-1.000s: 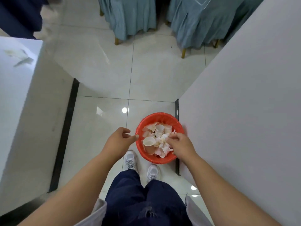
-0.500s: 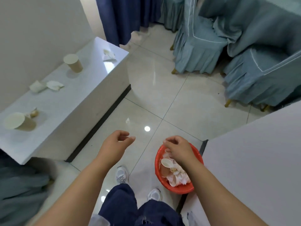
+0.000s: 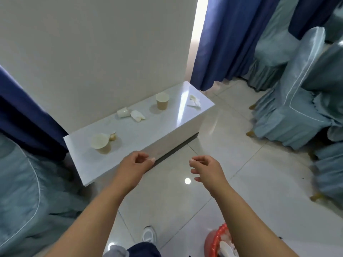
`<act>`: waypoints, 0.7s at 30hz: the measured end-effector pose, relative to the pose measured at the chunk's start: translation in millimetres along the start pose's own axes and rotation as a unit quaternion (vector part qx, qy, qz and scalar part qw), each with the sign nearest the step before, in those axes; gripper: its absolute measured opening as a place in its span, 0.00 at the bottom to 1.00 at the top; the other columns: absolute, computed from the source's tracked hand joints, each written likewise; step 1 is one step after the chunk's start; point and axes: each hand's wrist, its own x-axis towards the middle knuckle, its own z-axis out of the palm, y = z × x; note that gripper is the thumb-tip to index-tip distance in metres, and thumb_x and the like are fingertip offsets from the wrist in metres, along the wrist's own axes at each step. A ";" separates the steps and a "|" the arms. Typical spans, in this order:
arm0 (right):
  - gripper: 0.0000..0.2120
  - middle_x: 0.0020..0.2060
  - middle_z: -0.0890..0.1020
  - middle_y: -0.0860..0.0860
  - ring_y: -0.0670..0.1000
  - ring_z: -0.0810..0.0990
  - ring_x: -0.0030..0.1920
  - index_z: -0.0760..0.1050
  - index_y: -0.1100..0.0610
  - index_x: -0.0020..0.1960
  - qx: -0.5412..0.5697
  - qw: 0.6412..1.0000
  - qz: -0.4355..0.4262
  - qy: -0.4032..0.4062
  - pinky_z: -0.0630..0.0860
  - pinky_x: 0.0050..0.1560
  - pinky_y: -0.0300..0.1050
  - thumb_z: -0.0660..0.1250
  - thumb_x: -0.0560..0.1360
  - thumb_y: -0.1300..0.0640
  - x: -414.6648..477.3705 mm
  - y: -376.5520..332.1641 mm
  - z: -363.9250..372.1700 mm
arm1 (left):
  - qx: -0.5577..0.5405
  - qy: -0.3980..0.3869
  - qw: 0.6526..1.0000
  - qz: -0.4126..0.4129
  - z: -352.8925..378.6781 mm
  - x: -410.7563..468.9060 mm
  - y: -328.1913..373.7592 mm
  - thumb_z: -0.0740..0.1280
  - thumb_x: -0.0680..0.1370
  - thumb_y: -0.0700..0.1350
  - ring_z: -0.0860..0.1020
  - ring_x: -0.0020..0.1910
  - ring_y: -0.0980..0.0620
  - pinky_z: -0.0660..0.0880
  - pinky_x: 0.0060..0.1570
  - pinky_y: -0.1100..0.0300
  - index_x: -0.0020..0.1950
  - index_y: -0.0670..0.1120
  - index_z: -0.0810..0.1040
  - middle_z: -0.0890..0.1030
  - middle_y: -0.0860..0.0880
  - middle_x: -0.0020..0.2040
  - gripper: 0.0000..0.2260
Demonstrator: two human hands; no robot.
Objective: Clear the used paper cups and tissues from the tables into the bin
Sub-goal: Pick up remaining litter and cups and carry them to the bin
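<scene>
Hovering over the glossy floor tiles [image 3: 246, 182], the left hand [image 3: 136, 165] and the right hand [image 3: 206, 168] both reach forward with loosely curled fingers and hold nothing. The left hand hangs just in front of the near edge of the low white table [image 3: 141, 130]; the right hand is to its right, over bare floor and clear of the table.

The table stands against a pale wall [image 3: 92, 52]. At its near end a paper cup [image 3: 101, 143] stands upright with a small crumpled scrap [image 3: 112, 136] touching its far side. Further along, close to the wall, a small white cup [image 3: 122, 112] lies tipped on its side, just beside a crumpled tissue [image 3: 137, 115]. Beyond them a brown paper cup [image 3: 162, 102] stands upright, and a second tissue [image 3: 194, 102] lies near the far end of the top, apart from that cup. Nothing lies between the hands and these items.

The red bin [image 3: 213, 242] sits on the floor at the bottom right, low behind the right forearm, which covers part of it; white paper shows inside. It is well apart from the table, on the person's right side. A white shoe [image 3: 148, 236] shows just left of it.

Dark blue curtains [image 3: 232, 43] hang past the far end of the table, and another blue curtain [image 3: 22, 112] hangs at its near left. Chairs in pale teal covers [image 3: 297, 112] crowd the right side of the room, and one more covered chair [image 3: 24, 201] stands close to the left of the table's near end.
</scene>
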 end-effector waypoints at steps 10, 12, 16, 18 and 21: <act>0.04 0.46 0.81 0.51 0.52 0.81 0.49 0.77 0.53 0.49 -0.073 0.992 -0.021 -0.101 0.79 0.50 0.49 0.68 0.76 0.54 52.1 -62.5 117.0 | -0.054 0.077 0.994 -0.064 -98.6 54.3 -47.5 0.71 0.74 0.53 0.79 0.50 0.51 0.75 0.51 0.54 0.53 0.51 0.77 0.80 0.50 0.50 0.11; 0.02 0.45 0.81 0.51 0.52 0.81 0.49 0.77 0.52 0.47 -0.092 0.989 -0.019 -0.114 0.78 0.49 0.48 0.68 0.76 0.54 64.4 -69.0 129.3 | -0.066 0.086 0.991 -0.082 -106.4 63.7 -55.1 0.70 0.74 0.53 0.79 0.49 0.52 0.75 0.48 0.56 0.53 0.51 0.77 0.80 0.50 0.50 0.12; 0.01 0.45 0.81 0.51 0.51 0.80 0.47 0.76 0.53 0.47 -0.113 0.984 -0.006 -0.138 0.78 0.47 0.47 0.68 0.76 0.56 98.2 -79.7 149.2 | -0.053 0.097 0.987 -0.117 -117.0 87.6 -69.3 0.70 0.74 0.54 0.78 0.48 0.54 0.73 0.42 0.62 0.56 0.50 0.75 0.79 0.52 0.50 0.14; 0.04 0.46 0.81 0.51 0.51 0.80 0.46 0.76 0.54 0.49 -0.126 0.980 0.003 -0.152 0.77 0.46 0.46 0.68 0.76 0.56 118.1 -85.6 157.8 | -0.043 0.104 0.984 -0.137 -119.9 103.5 -75.0 0.69 0.74 0.54 0.76 0.47 0.57 0.71 0.41 0.62 0.57 0.50 0.74 0.77 0.54 0.50 0.15; 0.07 0.47 0.81 0.51 0.50 0.79 0.45 0.76 0.55 0.51 -0.153 0.973 0.007 -0.175 0.76 0.44 0.44 0.69 0.76 0.54 154.7 -95.3 170.8 | -0.032 0.110 0.979 -0.171 -121.8 133.1 -82.5 0.69 0.75 0.54 0.76 0.48 0.55 0.71 0.45 0.60 0.59 0.50 0.72 0.77 0.53 0.52 0.17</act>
